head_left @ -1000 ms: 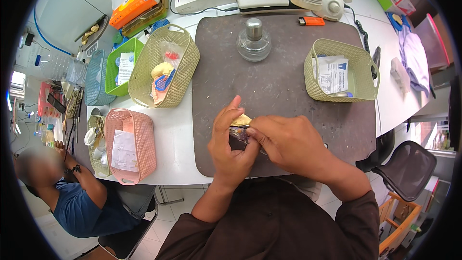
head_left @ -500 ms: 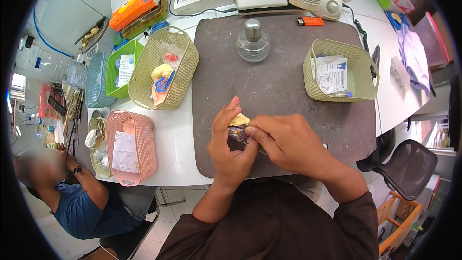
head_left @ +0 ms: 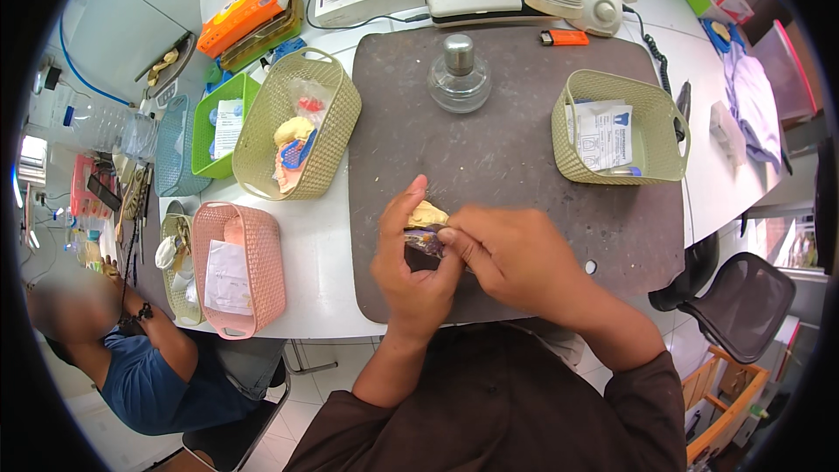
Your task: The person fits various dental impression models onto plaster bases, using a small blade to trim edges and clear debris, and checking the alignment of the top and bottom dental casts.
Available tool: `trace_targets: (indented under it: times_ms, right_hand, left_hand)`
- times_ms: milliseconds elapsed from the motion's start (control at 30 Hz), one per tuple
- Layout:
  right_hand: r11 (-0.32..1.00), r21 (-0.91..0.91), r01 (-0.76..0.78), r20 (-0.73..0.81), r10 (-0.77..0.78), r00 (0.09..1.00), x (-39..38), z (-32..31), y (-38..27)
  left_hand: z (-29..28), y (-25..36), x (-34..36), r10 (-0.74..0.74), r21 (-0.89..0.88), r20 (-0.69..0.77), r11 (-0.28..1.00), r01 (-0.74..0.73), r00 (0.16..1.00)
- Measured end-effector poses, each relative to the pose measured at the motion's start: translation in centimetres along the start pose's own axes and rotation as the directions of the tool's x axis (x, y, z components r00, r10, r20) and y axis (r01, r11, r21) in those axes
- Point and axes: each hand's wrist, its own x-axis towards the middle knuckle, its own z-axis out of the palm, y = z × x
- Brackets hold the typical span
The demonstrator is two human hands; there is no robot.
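Observation:
A small dental cast (head_left: 429,214), pale yellow above and dark purple below, is held low over the dark work mat. My left hand (head_left: 414,280) grips it, thumb at its lower side and forefinger raised along its far left. My right hand (head_left: 516,255) is closed at the cast's right end, thumb pressed against forefinger by its edge. Something thin and dark shows at those fingertips, too small to make out. Beyond the hands a glass spirit burner (head_left: 460,79) with a metal cap stands on the mat.
On the mat's right sits an olive basket (head_left: 619,166) with papers. At left are another olive basket (head_left: 336,135) holding dental models and a pink basket (head_left: 269,271). An orange lighter (head_left: 565,38) lies at the back. A co-worker (head_left: 144,367) sits at far left.
Both hands and the cast have shifted slightly left. The right thumb stays pressed at the cast's right end.

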Motion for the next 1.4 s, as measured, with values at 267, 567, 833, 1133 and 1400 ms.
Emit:
trace_targets:
  times_ms: [267,567,833,1133,1400]
  right_hand:
    - [0.826,-0.560,0.070,-0.121,-0.165,0.979,-0.9,-1.8,4.1]
    - [0.883,-0.193,0.429,0.035,-0.431,0.902,1.3,-3.3,1.8]
    - [0.896,0.097,0.432,0.214,-0.443,0.871,3.1,-1.1,3.3]
    - [0.811,-0.112,0.574,0.009,-0.577,0.817,2.8,0.3,3.4]
    - [0.776,-0.061,0.627,-0.084,-0.630,0.772,2.9,0.0,4.1]
  left_hand:
    - [-2.3,1.0,1.9,-0.427,-0.800,0.406,0.262,0.540,0.808]
    - [-2.7,-0.8,1.9,-0.309,-0.781,0.617,-0.126,0.612,0.724]
    - [-2.1,0.9,0.9,-0.335,-0.837,0.546,-0.177,0.518,0.768]
    - [-1.0,0.8,0.3,-0.228,-0.553,0.256,0.763,0.336,0.939]
    - [-1.6,0.7,-0.1,-0.368,-0.483,0.228,0.762,0.433,0.902]
